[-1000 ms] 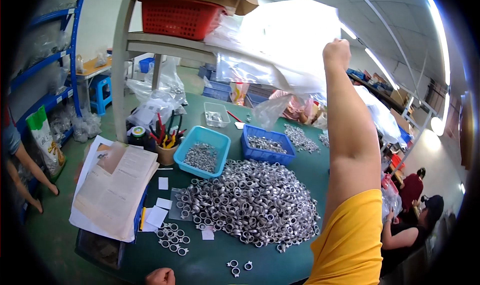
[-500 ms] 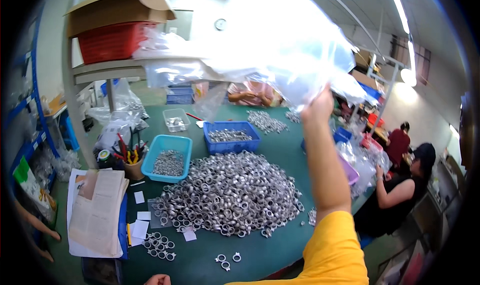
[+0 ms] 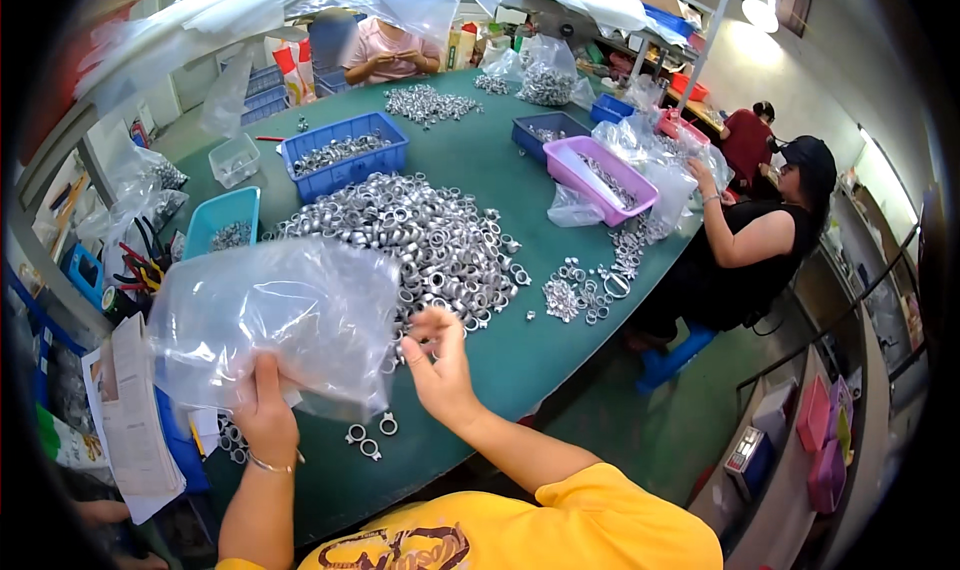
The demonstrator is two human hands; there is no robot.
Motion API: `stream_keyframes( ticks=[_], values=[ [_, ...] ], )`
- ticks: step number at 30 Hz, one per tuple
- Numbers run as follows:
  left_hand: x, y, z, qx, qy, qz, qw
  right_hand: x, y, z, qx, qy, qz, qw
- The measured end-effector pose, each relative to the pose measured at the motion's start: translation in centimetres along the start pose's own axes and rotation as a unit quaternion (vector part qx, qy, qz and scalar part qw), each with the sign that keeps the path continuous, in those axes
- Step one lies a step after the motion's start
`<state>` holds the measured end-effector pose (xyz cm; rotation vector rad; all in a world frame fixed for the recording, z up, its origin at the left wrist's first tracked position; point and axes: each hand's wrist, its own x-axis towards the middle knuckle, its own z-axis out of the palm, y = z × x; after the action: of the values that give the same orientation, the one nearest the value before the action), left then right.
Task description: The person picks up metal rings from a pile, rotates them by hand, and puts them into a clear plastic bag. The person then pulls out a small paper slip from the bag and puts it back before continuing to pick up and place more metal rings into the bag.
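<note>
A clear plastic bag [image 3: 270,310] hangs flat in front of me at the left, over the near part of the bench. My left hand [image 3: 266,420] grips its lower edge, thumb on the near face and fingers behind the film. Beside the bag's right edge is my right hand [image 3: 443,370], open, its fingers half curled and apart with nothing between them. Beyond both hands rises a large pile of grey metal rings [image 3: 440,240], partly covered by the bag. Several loose rings [image 3: 370,436] lie on the bench just below the bag.
Behind the pile stand a blue basket [image 3: 345,160] of metal parts and a turquoise tray [image 3: 222,213]. A pink tray [image 3: 602,180] and small ring piles [image 3: 578,295] lie at the right. Papers [image 3: 130,420] are at the left edge. A co-worker [image 3: 770,220] sits at right.
My right arm has come down from the overhead plastic sheets to the bench. The bag is now in front of the pile, held by my left hand. My view has turned right.
</note>
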<state>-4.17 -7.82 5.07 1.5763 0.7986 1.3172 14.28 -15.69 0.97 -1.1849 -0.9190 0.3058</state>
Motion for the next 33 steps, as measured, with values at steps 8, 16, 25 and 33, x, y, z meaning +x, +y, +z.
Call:
stream_keyframes(
  ticks=[8, 16, 25, 33],
  values=[
    [2.2, 3.8, 6.2, 0.150, -0.190, 0.454, 0.857, 0.4, -6.8, -2.2, 0.221, -0.238, 0.145, 0.934],
    [8.7, 6.5, 4.0, 0.177, 0.023, 0.211, 0.961, 0.4, -3.5, -11.3, 0.002, 0.112, 0.085, 0.990],
    [7.4, 4.9, 5.5, 0.158, -0.216, 0.438, 0.858, 4.7, -9.1, -4.3, -0.546, 0.011, -0.295, 0.784],
    [8.7, 7.1, 3.9, 0.153, -0.227, 0.246, 0.930, 4.1, -7.9, 0.8, -0.439, -0.066, -0.251, 0.860]
  ],
)
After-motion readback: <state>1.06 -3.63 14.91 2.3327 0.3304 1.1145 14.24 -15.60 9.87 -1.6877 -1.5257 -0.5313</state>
